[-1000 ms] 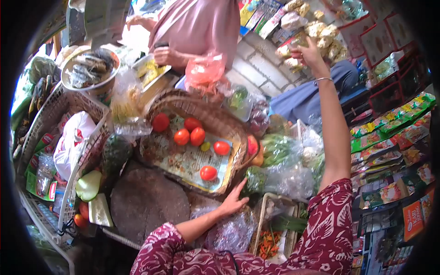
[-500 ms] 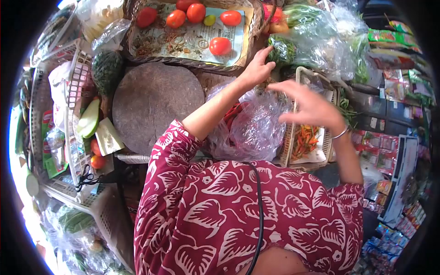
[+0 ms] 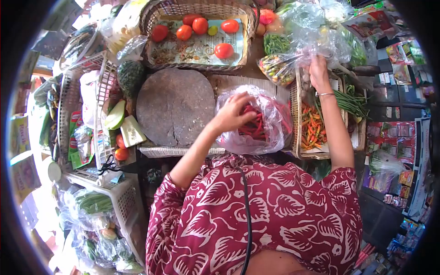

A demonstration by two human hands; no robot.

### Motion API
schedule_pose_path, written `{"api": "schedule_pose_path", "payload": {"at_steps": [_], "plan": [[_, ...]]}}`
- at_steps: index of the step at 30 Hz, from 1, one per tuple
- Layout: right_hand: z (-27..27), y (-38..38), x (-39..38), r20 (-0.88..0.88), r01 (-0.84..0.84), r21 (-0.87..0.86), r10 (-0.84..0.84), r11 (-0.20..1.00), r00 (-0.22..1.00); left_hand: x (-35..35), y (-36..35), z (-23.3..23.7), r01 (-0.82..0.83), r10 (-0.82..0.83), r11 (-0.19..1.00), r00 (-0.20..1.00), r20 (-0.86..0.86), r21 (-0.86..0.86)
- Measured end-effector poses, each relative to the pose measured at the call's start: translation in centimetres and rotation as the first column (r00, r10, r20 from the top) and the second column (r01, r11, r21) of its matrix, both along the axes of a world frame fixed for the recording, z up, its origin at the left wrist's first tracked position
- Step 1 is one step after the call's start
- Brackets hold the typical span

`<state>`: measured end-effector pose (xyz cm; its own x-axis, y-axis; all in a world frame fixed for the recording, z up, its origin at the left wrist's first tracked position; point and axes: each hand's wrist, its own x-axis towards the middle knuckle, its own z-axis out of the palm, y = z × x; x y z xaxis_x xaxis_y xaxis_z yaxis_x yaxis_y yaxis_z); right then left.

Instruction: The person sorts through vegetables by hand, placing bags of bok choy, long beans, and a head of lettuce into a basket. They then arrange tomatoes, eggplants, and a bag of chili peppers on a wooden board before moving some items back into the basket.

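Observation:
My left hand (image 3: 235,113) is over an open clear plastic bag (image 3: 270,142), its fingers spread above the long red chillies (image 3: 253,129) inside. Further up on the right, my right hand (image 3: 317,73) is closed on crumpled clear plastic, beside a bag of small mixed-colour chillies (image 3: 277,68). Below that wrist stands a narrow wicker basket (image 3: 296,123) with small orange chillies (image 3: 313,128). Left of the red chillies lies a round wooden chopping block (image 3: 176,107).
A wicker tray (image 3: 197,68) holding several tomatoes (image 3: 223,51) stands at the back. White plastic crates (image 3: 110,82) and a cut green vegetable (image 3: 115,114) are on the left. Long green beans (image 3: 350,103) lie right of my forearm, near hanging sachets (image 3: 382,142).
My left hand has moved from the tray's right corner down to the red chillies, whose bag now gapes wider. My right hand has moved up to the plastic bags. The view has shifted.

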<state>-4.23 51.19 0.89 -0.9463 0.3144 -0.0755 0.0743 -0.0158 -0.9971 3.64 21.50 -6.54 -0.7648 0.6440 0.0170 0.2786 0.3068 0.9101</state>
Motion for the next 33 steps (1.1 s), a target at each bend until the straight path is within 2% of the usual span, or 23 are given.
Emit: {"api": "schedule_pose_path", "payload": {"at_steps": [2,4,6,8,10,12,14,16,17,18,20,22,24,26,27,28,30,32,33], "plan": [[0.2,-0.4,-0.7,0.158,-0.061,0.350,0.005,0.935,0.987,1.5,0.1,0.2,-0.052,0.047,0.997,0.994,-0.096,-0.052],[-2.6,1.9,-1.6,0.280,-0.322,0.551,0.193,0.770,0.941,1.6,-0.1,0.3,-0.056,0.055,0.998,0.998,-0.030,-0.032],[-0.6,-1.4,0.5,0.176,-0.316,0.443,0.264,0.839,0.948,1.4,0.1,0.9,-0.099,0.096,0.994,0.992,0.081,0.036],[1.3,-6.3,1.7,0.097,-0.175,0.120,0.164,0.977,0.982,1.0,0.8,2.1,-0.114,0.114,0.993,0.993,0.016,-0.009],[1.2,-7.3,0.9,0.044,-0.170,0.116,0.166,0.979,0.985,0.5,2.0,2.6,-0.128,0.126,0.990,0.991,-0.039,-0.056],[2.9,-8.2,0.8,0.033,-0.184,-0.099,0.188,0.978,0.982,-1.1,3.9,2.4,-0.261,0.267,0.934,0.964,0.007,0.243],[0.1,-6.1,-1.3,0.082,-0.071,-0.174,0.086,0.982,0.993,-3.5,5.5,0.5,-0.306,0.282,0.919,0.951,0.127,0.249],[-0.2,-4.0,-1.7,0.016,-0.088,-0.213,0.094,0.973,0.995,-4.8,6.2,1.6,-0.308,0.067,0.850,0.867,0.493,0.426],[-0.1,-3.2,-1.7,0.026,-0.029,-0.222,0.036,0.975,0.999,-5.6,6.8,1.8,-0.301,0.043,0.841,0.866,0.499,0.451],[-1.5,-1.2,-2.1,-0.055,-0.034,-0.228,0.022,0.973,0.998,-5.7,6.7,1.8,-0.276,0.022,0.851,0.868,0.495,0.446],[1.0,-1.0,-0.3,-0.070,0.011,-0.154,-0.022,0.988,0.997,-6.3,5.3,2.2,-0.247,0.149,0.940,0.918,0.367,0.237],[0.6,0.4,0.9,-0.267,-0.020,0.117,0.051,0.993,0.962,-6.4,2.3,0.2,-0.268,0.231,0.940,0.956,0.183,0.213],[2.6,0.0,1.1,-0.545,0.191,0.442,0.093,0.877,0.833,-4.4,-1.7,2.0,-0.409,0.410,0.906,0.912,0.017,0.111],[6.6,-2.0,5.2,-0.492,0.100,0.445,0.150,0.890,0.858,-1.2,-4.5,4.8,-0.502,0.467,0.854,0.856,-0.221,-0.138],[7.3,-3.1,7.1,-0.296,-0.130,0.470,0.294,0.873,0.909,0.6,-4.7,6.6,-0.526,0.539,0.819,0.842,-0.007,-0.230],[7.8,-4.2,8.5,-0.097,-0.350,0.450,0.435,0.822,0.895,2.1,-4.5,6.3,-0.512,0.533,0.777,0.845,-0.050,-0.368],[7.9,-8.4,10.0,0.153,-0.570,0.594,0.616,0.568,0.773,4.7,-2.7,7.3,-0.472,0.450,0.718,0.875,-0.175,-0.512],[1.0,-8.5,10.6,-0.011,-0.266,0.888,0.597,0.374,0.802,5.0,-1.7,6.3,-0.518,0.480,0.722,0.852,-0.208,-0.459],[-0.7,-7.8,10.5,-0.023,-0.261,0.893,0.616,0.368,0.788,4.3,-1.9,4.5,-0.468,0.454,0.769,0.879,-0.144,-0.436]]}}
